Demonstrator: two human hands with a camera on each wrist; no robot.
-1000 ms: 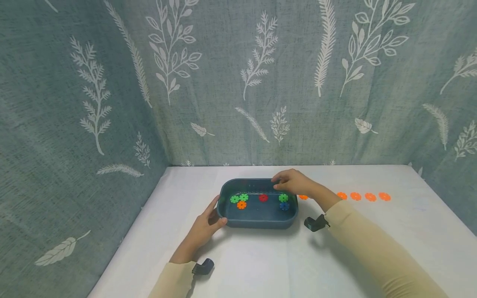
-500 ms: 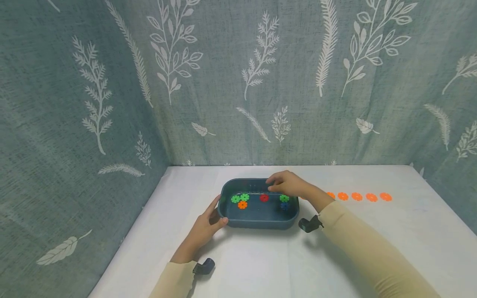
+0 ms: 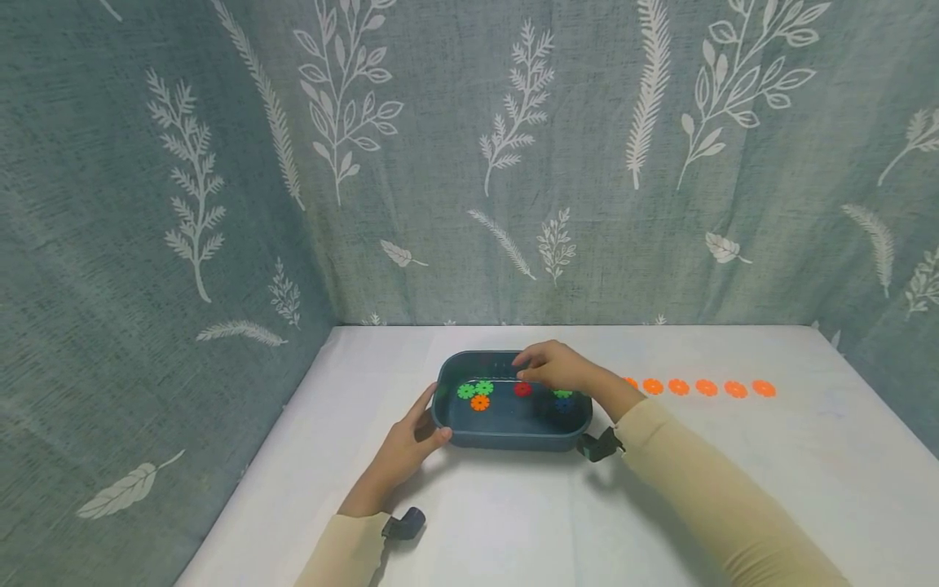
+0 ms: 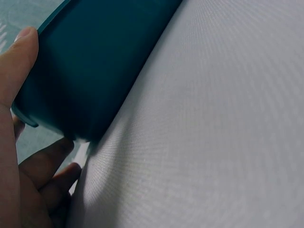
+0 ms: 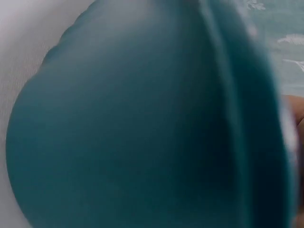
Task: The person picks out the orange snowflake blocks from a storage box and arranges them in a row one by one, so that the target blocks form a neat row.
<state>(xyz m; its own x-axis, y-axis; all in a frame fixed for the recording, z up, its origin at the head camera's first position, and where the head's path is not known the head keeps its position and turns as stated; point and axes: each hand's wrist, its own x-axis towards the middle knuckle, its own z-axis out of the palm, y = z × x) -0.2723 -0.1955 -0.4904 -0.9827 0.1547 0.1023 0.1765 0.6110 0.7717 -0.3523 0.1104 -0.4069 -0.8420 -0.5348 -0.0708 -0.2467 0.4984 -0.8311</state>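
Observation:
A dark teal plastic tray (image 3: pixel 513 442) sits on the white table, holding several small flower-shaped discs. Green discs (image 3: pixel 475 390) and an orange disc (image 3: pixel 480 403) lie at its left, a red disc (image 3: pixel 522 390) near the middle, a blue disc (image 3: pixel 563 404) and a partly hidden green disc (image 3: pixel 562 395) at the right. My left hand (image 3: pixel 402 448) grips the tray's left end, its thumb (image 4: pixel 21 57) at the rim and fingers against the wall. Over the tray's back right hovers my right hand (image 3: pixel 557 365), fingers loosely bent above the red disc; nothing shows between them.
A row of several orange discs (image 3: pixel 707 387) lies on the white table (image 3: pixel 506 514) right of the tray, partly behind my right forearm. Patterned grey-green curtains (image 3: pixel 440 163) stand behind and at the sides.
My right hand has moved left over the tray toward the red disc, uncovering more of the orange row and covering part of the right green disc. My left hand keeps its grip.

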